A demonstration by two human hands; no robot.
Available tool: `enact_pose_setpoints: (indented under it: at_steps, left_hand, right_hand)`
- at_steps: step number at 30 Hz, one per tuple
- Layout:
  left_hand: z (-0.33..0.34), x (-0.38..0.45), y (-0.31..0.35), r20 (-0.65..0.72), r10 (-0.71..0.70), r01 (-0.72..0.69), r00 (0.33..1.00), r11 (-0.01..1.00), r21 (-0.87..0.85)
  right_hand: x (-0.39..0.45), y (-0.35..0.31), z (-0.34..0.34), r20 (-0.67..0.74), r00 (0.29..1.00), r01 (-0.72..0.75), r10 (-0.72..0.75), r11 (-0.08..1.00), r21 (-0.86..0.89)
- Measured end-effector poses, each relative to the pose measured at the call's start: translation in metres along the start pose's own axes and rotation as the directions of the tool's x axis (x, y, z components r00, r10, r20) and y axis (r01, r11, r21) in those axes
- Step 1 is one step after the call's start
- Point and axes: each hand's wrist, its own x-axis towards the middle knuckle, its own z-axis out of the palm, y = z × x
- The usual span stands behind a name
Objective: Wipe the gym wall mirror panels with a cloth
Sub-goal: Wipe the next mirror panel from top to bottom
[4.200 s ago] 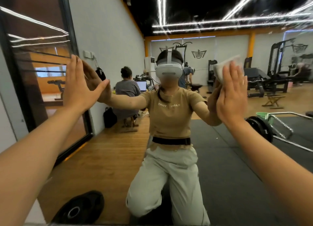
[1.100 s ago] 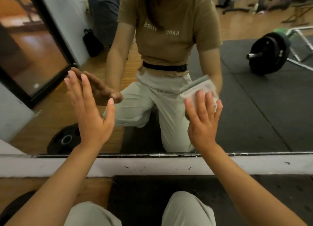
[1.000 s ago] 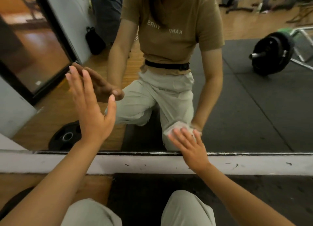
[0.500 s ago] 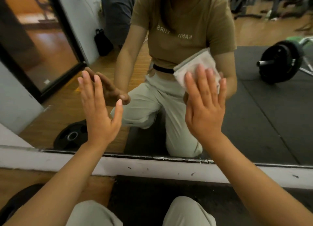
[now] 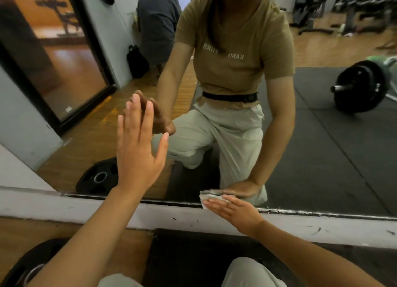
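In the mirror (image 5: 322,153) the reflected person wore a tan shirt with pale letters that read reversed, roughly "KAND" and "YIIRS"; the middle letters were hidden behind hair. No other writing could be read.

The left hand (image 5: 137,157) stood upright at about 9 o'clock from the centre of the view, its fingers straight and a little spread, the fingertips meeting their own reflection on the glass, holding nothing. The right hand (image 5: 236,210) lay low at about 5 o'clock, turned almost flat, its straight fingers pointing toward 9 o'clock and pressing a folded white cloth (image 5: 207,198) against the glass.

The cloth was at the very bottom edge of the mirror, just above the white wall strip (image 5: 322,226) below it. A weight plate (image 5: 28,269) lay on the wooden floor at 7 o'clock, near the left forearm. To 3 o'clock of the right hand the lower glass ran on, showing only dark mat, with a loaded barbell (image 5: 358,87) reflected at 2 o'clock
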Motion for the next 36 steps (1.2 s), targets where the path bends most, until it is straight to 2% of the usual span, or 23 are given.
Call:
enact_pose_setpoints:
  at_steps: [3, 5, 7, 10, 12, 13, 14, 15, 16, 18, 20, 21, 22, 24, 26, 28, 30, 31, 33, 36]
  left_hand:
    - [-0.003, 0.0, -0.01, 0.01, 0.07, -0.07, 0.998, 0.996, 0.052]
    - [-0.004, 0.0, -0.012, 0.0, 0.091, -0.091, 0.996, 0.994, 0.06]
    - [-0.005, 0.0, -0.013, -0.006, 0.104, -0.103, 0.995, 0.992, 0.069]
    - [-0.006, 0.0, -0.017, 0.003, 0.126, -0.126, 0.992, 0.988, 0.084]
    - [-0.006, 0.001, -0.019, 0.002, 0.142, -0.141, 0.99, 0.986, 0.091]
    - [-0.007, 0.001, -0.019, 0.003, 0.147, -0.146, 0.989, 0.985, 0.095]
    - [-0.008, 0.001, -0.02, 0.006, 0.151, -0.151, 0.988, 0.983, 0.101]
    - [-0.008, 0.001, -0.022, 0.011, 0.158, -0.158, 0.987, 0.982, 0.106]
    - [-0.01, 0.001, -0.023, 0.019, 0.168, -0.169, 0.986, 0.98, 0.106]
    - [-0.011, 0.002, -0.028, 0.027, 0.198, -0.2, 0.98, 0.974, 0.103]
    - [-0.013, 0.003, -0.033, 0.021, 0.226, -0.227, 0.974, 0.968, 0.11]
    - [-0.013, 0.004, -0.035, 0.023, 0.236, -0.237, 0.971, 0.964, 0.119]
    - [-0.014, 0.004, -0.038, 0.032, 0.245, -0.247, 0.969, 0.96, 0.129]
    - [-0.016, 0.005, -0.042, 0.059, 0.27, -0.275, 0.961, 0.95, 0.145]
    - [-0.019, 0.007, -0.045, 0.07, 0.294, -0.301, 0.953, 0.942, 0.146]
    - [-0.02, 0.006, -0.048, 0.07, 0.309, -0.317, 0.948, 0.937, 0.149]
    - [-0.021, 0.006, -0.049, 0.068, 0.323, -0.329, 0.944, 0.932, 0.151]
    - [-0.021, 0.006, -0.05, 0.067, 0.331, -0.338, 0.941, 0.929, 0.152]
    - [-0.022, 0.007, -0.052, 0.065, 0.348, -0.354, 0.935, 0.922, 0.158]
    - [-0.023, 0.007, -0.051, 0.058, 0.354, -0.359, 0.933, 0.918, 0.166]
  right_hand:
    - [0.019, 0.032, -0.038, -0.219, 0.972, -0.089, 0.084, 0.996, -0.014]
    - [0.042, 0.068, -0.082, -0.376, 0.899, -0.198, 0.222, 0.975, 0.103]
    - [0.065, 0.11, -0.13, -0.526, 0.733, -0.339, 0.432, 0.902, 0.269]
    - [0.086, 0.158, -0.182, -0.628, 0.439, -0.497, 0.642, 0.756, 0.426]
    - [0.096, 0.162, -0.193, -0.629, 0.327, -0.527, 0.705, 0.689, 0.498]
    - [0.101, 0.156, -0.19, -0.622, 0.306, -0.53, 0.72, 0.672, 0.517]
    - [0.104, 0.144, -0.181, -0.619, 0.314, -0.535, 0.72, 0.673, 0.511]
    - [0.105, 0.128, -0.168, -0.617, 0.359, -0.54, 0.7, 0.695, 0.475]
    - [0.105, 0.11, -0.148, -0.609, 0.446, -0.533, 0.656, 0.741, 0.408]
    - [0.095, 0.07, -0.104, -0.533, 0.698, -0.43, 0.477, 0.876, 0.221]
    - [0.078, 0.033, -0.063, -0.339, 0.924, -0.19, 0.176, 0.982, -0.007]
    - [0.07, 0.017, -0.047, -0.201, 0.979, -0.038, 0.021, 0.996, -0.084]
    - [0.062, 0.006, -0.035, -0.08, 0.992, 0.092, -0.102, 0.989, -0.12]
    - [0.056, -0.001, -0.028, 0.092, 0.971, 0.232, -0.221, 0.963, -0.14]
    - [0.058, 0.002, -0.035, 0.133, 0.959, 0.271, -0.25, 0.948, -0.17]
    - [0.065, 0.013, -0.05, 0.043, 0.973, 0.229, -0.225, 0.946, -0.228]
    - [0.078, 0.039, -0.079, -0.134, 0.987, 0.061, -0.092, 0.973, -0.221]
    - [0.087, 0.058, -0.099, -0.26, 0.966, -0.047, 0.003, 0.986, -0.162]
    - [0.104, 0.1, -0.144, -0.477, 0.843, -0.255, 0.249, 0.965, 0.052]
    - [0.12, 0.146, -0.195, -0.623, 0.544, -0.495, 0.562, 0.815, 0.303]
